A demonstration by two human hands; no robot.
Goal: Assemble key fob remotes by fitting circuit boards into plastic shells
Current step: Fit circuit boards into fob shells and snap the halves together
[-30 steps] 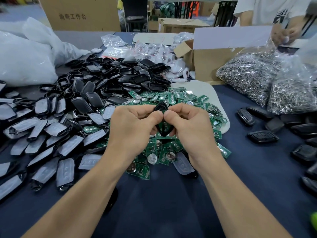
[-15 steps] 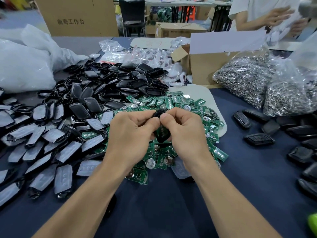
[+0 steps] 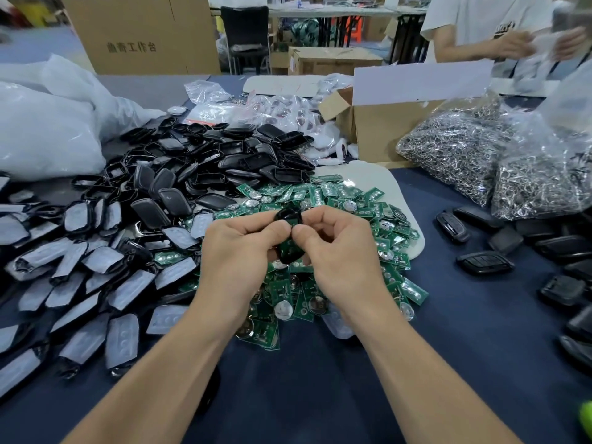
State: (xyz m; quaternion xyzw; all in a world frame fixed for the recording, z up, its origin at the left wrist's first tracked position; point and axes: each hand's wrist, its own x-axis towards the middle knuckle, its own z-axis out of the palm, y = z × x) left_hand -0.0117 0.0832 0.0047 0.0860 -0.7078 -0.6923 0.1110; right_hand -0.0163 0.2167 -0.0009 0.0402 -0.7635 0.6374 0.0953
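Dark blue counter (image 3: 320,395) is loaded: green circuit boards (image 3: 336,200) mid, black shells (image 3: 224,155) left, finished fobs (image 3: 485,263) right, bags of metal rings (image 3: 464,149) behind.

You see a glossy black plastic fob shell (image 3: 289,216) against bright green rectangular circuit boards (image 3: 339,200) dotted with silver discs (image 3: 283,310). Your fabric table cover (image 3: 320,395) is plain dark navy.

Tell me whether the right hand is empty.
No, the right hand and left hand both pinch the black key fob shell above the pile of green circuit boards.
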